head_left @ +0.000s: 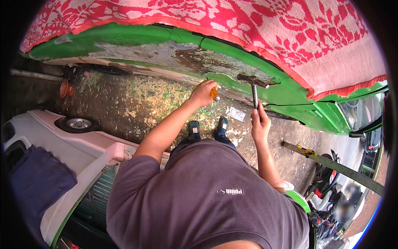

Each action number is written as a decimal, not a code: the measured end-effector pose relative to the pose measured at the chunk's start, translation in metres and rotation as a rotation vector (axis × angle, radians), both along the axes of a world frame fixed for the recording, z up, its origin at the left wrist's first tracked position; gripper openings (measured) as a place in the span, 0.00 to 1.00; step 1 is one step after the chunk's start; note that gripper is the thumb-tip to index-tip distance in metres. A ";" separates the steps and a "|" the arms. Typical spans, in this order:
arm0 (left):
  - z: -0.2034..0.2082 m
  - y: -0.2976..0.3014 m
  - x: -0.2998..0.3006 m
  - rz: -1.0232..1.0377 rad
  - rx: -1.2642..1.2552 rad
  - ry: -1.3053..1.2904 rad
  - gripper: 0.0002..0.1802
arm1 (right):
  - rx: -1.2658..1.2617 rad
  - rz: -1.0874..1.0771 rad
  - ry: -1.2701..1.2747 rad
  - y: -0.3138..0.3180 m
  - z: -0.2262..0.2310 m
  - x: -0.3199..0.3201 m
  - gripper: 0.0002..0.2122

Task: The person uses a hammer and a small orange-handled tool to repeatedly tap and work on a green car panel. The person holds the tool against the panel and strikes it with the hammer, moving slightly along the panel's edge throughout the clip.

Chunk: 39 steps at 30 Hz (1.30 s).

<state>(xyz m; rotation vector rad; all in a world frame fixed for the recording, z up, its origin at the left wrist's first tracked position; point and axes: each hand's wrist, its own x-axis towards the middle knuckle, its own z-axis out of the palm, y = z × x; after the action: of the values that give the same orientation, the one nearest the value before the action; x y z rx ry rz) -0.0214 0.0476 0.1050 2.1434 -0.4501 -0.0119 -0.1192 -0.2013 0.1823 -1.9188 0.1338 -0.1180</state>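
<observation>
Flanking you are a pale car point(89, 151), left, and a beam point(338, 169), right; a red floral towel point(232, 18) drapes the green car point(309, 116) ahead. Your right hand point(260, 124) grips a hammer point(254, 93) by its scraped panel point(186, 57); your left hand point(202, 93), an amber-handled tool point(214, 94) (far end hidden).

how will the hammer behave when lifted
The hammer is probably head-heavy: its wide, dark head looks metal. It should feel stiff, as the shiny shaft looks straight. Laid down, it likely won't roll far, with the head set crosswise.
</observation>
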 end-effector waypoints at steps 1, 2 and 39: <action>0.004 0.000 0.000 -0.011 -0.003 -0.013 0.10 | -0.003 -0.001 -0.003 0.002 0.002 -0.001 0.21; 0.007 0.000 -0.001 -0.018 -0.018 -0.034 0.10 | -0.006 -0.003 -0.007 0.003 0.004 -0.002 0.21; 0.045 -0.007 0.003 -0.213 -0.105 -0.218 0.13 | 0.092 -0.071 -0.058 0.003 0.031 -0.038 0.21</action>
<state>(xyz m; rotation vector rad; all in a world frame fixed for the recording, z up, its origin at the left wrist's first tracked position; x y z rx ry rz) -0.0188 0.0401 0.1505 1.9932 -0.7886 0.1238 -0.1572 -0.1979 0.2136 -1.8173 0.1659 -0.2119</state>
